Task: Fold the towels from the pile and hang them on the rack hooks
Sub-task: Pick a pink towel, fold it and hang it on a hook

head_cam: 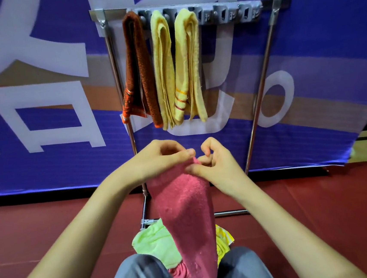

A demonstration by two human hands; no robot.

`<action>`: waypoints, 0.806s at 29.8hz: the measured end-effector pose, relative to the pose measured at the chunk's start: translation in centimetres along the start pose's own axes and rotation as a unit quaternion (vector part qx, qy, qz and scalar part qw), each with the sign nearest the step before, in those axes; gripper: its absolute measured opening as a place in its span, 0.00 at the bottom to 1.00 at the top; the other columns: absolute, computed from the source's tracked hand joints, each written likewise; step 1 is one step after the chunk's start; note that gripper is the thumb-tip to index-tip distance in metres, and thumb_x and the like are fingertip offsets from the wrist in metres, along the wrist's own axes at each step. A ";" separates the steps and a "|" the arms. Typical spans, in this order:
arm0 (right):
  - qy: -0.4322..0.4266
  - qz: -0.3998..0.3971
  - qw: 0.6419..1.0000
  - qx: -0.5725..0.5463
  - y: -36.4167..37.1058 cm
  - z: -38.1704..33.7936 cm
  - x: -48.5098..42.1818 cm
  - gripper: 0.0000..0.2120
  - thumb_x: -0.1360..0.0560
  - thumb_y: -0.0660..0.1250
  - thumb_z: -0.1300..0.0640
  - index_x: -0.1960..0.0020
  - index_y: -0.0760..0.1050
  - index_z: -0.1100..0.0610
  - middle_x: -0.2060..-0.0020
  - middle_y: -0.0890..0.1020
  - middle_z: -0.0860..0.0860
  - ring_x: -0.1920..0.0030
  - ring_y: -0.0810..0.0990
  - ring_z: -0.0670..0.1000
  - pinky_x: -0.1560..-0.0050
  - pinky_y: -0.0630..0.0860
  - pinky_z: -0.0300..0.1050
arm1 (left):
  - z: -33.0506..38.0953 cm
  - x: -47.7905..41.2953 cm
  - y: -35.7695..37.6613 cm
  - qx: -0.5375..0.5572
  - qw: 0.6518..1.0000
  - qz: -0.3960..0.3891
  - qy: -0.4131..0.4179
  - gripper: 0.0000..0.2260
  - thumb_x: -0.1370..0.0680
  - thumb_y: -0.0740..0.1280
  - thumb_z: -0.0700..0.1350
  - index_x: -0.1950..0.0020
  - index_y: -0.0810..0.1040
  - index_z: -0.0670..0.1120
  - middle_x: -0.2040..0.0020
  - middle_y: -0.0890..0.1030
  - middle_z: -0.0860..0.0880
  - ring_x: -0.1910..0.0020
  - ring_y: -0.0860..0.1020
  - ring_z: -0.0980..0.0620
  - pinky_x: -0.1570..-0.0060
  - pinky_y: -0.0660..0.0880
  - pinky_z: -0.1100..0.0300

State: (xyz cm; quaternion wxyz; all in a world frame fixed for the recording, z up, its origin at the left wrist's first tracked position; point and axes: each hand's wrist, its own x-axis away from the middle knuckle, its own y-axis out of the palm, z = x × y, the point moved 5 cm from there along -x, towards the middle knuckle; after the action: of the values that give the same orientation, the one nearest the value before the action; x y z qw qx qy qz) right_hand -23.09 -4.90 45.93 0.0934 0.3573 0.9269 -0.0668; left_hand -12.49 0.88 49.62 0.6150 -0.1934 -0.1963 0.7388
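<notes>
Both hands, the left hand [157, 161] and right hand [216, 164], pinch the top of a hanging pink towel [186, 210] below a rack [260, 86] holding three folded towels.

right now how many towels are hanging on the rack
3. The brown towel hangs leftmost on the rack, the first yellow towel beside it, the second yellow towel right of that. The pink towel is held, not hung.

Behind your work area you have a blue banner [46, 165] with white lettering; a red floor mat [319, 204] lies beneath.
</notes>
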 end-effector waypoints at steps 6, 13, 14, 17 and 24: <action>-0.011 -0.013 1.000 0.013 0.5 0.5 0.1 0.24 0.32 0.70 0.67 0.65 0.55 0.52 0.74 0.63 0.54 0.72 0.60 0.47 0.74 0.59 0.35 | -0.7 0.1 0.4 -0.017 0.999 -0.031 -0.028 0.11 0.26 0.65 0.49 0.60 0.79 0.42 0.66 0.78 0.52 0.66 0.75 0.60 0.63 0.71 0.69; 0.044 -0.035 0.996 -0.068 0.4 3.1 0.9 0.08 0.28 0.64 0.61 0.55 0.66 0.53 0.75 0.81 0.48 0.75 0.77 0.40 0.71 0.72 0.30 | 0.4 0.3 0.2 -0.066 0.996 0.047 0.030 0.11 0.22 0.58 0.48 0.54 0.76 0.42 0.64 0.74 0.51 0.66 0.72 0.58 0.64 0.69 0.66; 0.061 -0.043 0.994 -0.074 0.4 4.0 1.2 0.06 0.29 0.63 0.58 0.53 0.68 0.54 0.72 0.83 0.48 0.71 0.79 0.39 0.67 0.74 0.31 | 0.6 0.3 -0.2 -0.079 0.993 0.080 0.030 0.12 0.22 0.58 0.49 0.54 0.75 0.41 0.64 0.74 0.51 0.66 0.71 0.57 0.64 0.68 0.64; 0.106 -0.068 0.990 -0.059 0.3 6.7 2.0 0.17 0.29 0.65 0.48 0.48 0.74 0.60 0.63 0.83 0.44 0.64 0.80 0.35 0.58 0.74 0.29 | 1.0 0.2 -2.3 -0.092 0.980 0.176 0.025 0.13 0.21 0.57 0.50 0.57 0.74 0.43 0.64 0.73 0.52 0.65 0.71 0.57 0.63 0.68 0.62; 0.188 -0.111 0.976 -0.018 -0.3 12.2 3.8 0.35 0.48 0.71 0.29 0.51 0.77 0.53 0.63 0.84 0.38 0.58 0.80 0.35 0.54 0.74 0.28 | 2.1 0.4 -8.1 -0.076 0.937 0.335 0.060 0.10 0.21 0.57 0.49 0.57 0.72 0.46 0.67 0.71 0.54 0.67 0.68 0.59 0.66 0.67 0.65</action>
State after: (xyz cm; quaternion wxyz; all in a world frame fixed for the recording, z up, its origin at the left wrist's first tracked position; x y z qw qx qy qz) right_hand -24.55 -4.97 33.25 -0.0843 0.2570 0.9627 0.0080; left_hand -6.92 2.47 55.69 0.3255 -0.3384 -0.1384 0.8720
